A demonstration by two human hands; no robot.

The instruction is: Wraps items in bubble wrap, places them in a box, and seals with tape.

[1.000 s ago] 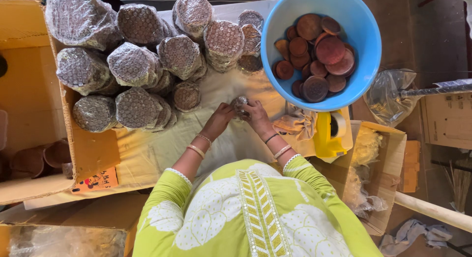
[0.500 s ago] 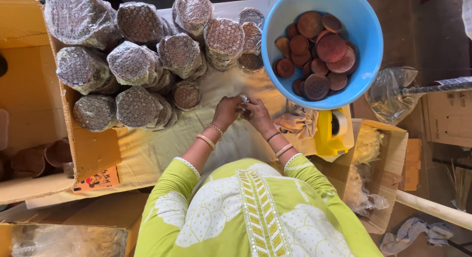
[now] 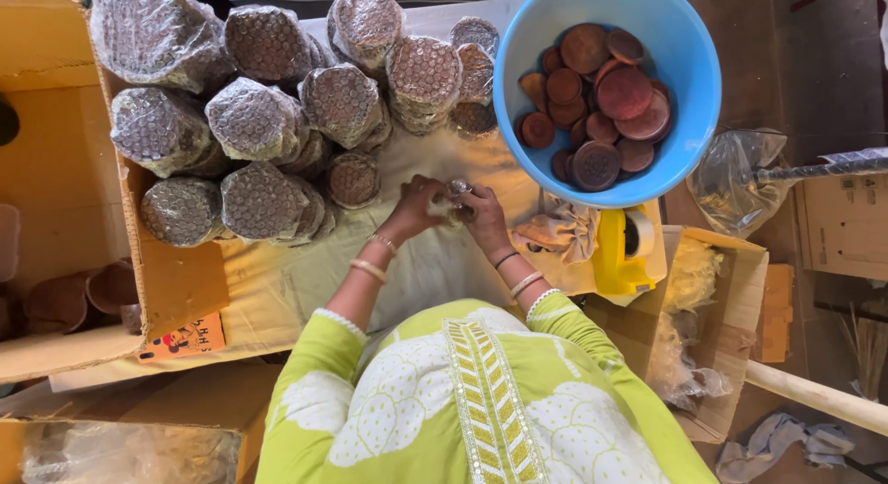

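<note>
Head view: left hand (image 3: 413, 206) and right hand (image 3: 484, 216) meet over counter (image 3: 277, 280), both grips clamped on small wrapped bundle (image 3: 457, 190) between fingertips. Blue basin (image 3: 689, 68) just right, holds brown clay discs (image 3: 622, 93). Bubble-wrapped stacks (image 3: 264, 123) lie left, beyond hands.

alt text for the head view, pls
Seen from above, a person's left hand and right hand together hold a small bubble-wrapped item over a cloth-covered table. Bubble-wrapped stacks lie beyond; a blue tub of brown clay discs sits to the right.
</note>
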